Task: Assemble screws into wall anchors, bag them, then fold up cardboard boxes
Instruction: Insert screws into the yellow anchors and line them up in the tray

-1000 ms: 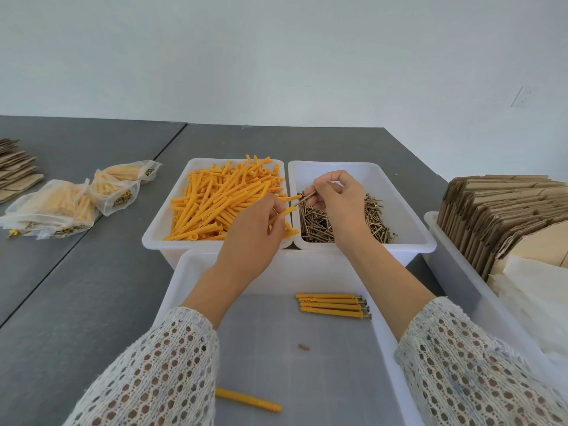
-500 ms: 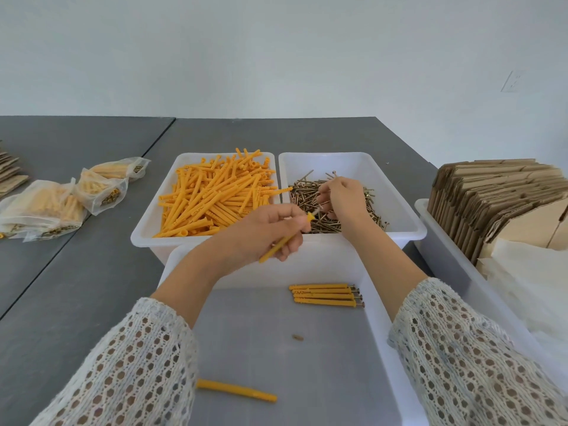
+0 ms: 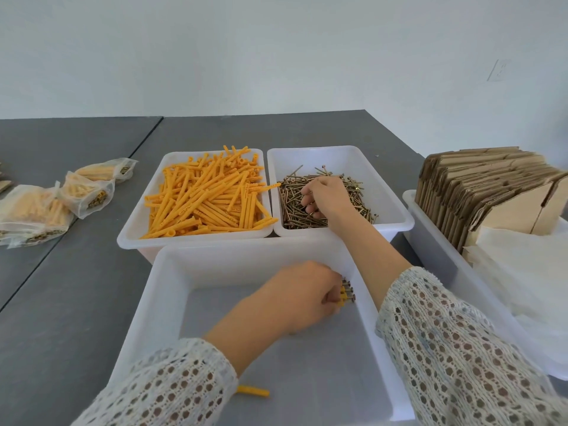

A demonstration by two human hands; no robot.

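While left hand (image 3: pixel 299 298) lies curled over assembled anchors (image 3: pixel 346 293) in near white bin (image 3: pixel 159 302), grip itself hidden; screw heads show past fingertips. Right hand (image 3: pixel 325 196) in screws (image 3: pixel 353 199), fingers curled into pile, hold unclear. Orange anchors (image 3: pixel 209 195) in adjacent bin. Stray anchor (image 3: pixel 253 391) near sleeve. Filled bags (image 3: pixel 61 198) left. Flat cardboard boxes (image 3: pixel 479 192) right.

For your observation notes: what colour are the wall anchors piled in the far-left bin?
Orange-yellow. The wall anchors show best in the head view.
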